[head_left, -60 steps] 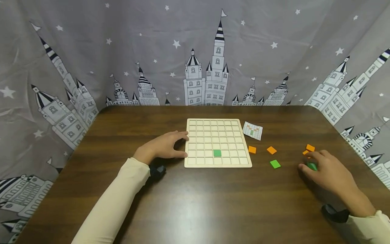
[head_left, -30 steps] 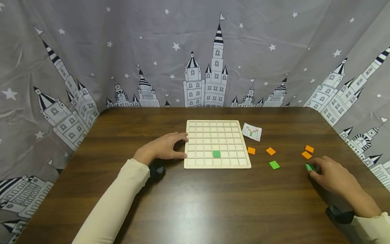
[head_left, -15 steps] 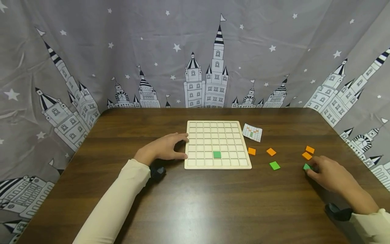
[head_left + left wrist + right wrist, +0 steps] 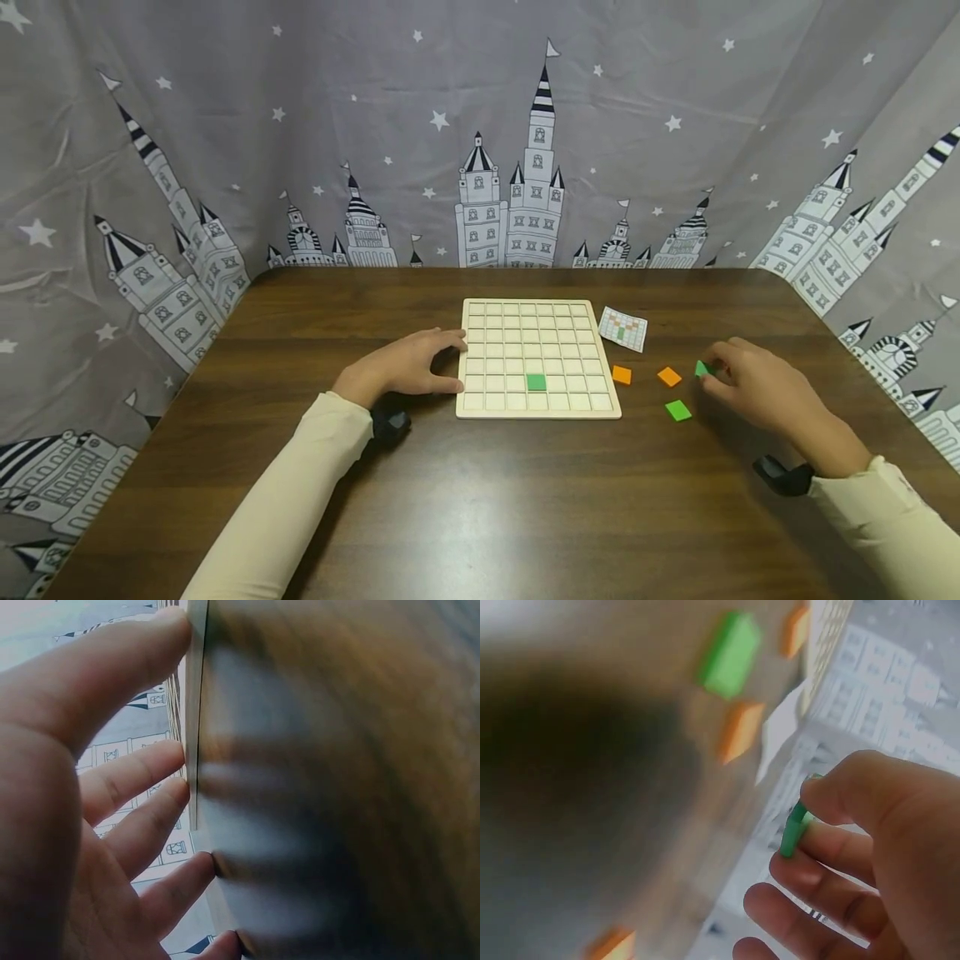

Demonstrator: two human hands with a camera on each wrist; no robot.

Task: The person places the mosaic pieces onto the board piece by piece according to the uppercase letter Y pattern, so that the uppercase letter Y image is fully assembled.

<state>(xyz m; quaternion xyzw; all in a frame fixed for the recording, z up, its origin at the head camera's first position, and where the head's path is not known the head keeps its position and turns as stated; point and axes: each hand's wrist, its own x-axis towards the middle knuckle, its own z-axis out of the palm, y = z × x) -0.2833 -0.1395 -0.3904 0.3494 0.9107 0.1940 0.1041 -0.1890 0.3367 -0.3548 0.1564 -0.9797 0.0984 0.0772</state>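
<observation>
My right hand [image 4: 765, 392] pinches a small green square tile [image 4: 701, 368] between thumb and fingertips. In the right wrist view the green tile [image 4: 793, 832] is held on edge, above the tabletop. My left hand [image 4: 408, 362] touches the left edge of a pale wooden grid board [image 4: 495, 358] with thumb and fingertips, fingers spread. One green tile [image 4: 536, 382] lies in a cell near the board's front. A loose lighter green tile [image 4: 678, 411] and two orange tiles, a nearer one [image 4: 622, 375] and a farther one [image 4: 670, 377], lie right of the board.
A small printed card [image 4: 623, 329] with a coloured grid pattern lies at the board's upper right. In the right wrist view another orange tile [image 4: 613, 945] shows at the bottom edge. A grey curtain [image 4: 337, 108] with castles hangs behind the wooden table [image 4: 450, 517].
My right hand has picked up the green tile at the far right and carried it leftward, near the loose tiles. It now covers the two right-hand orange tiles. The left hand stays put.
</observation>
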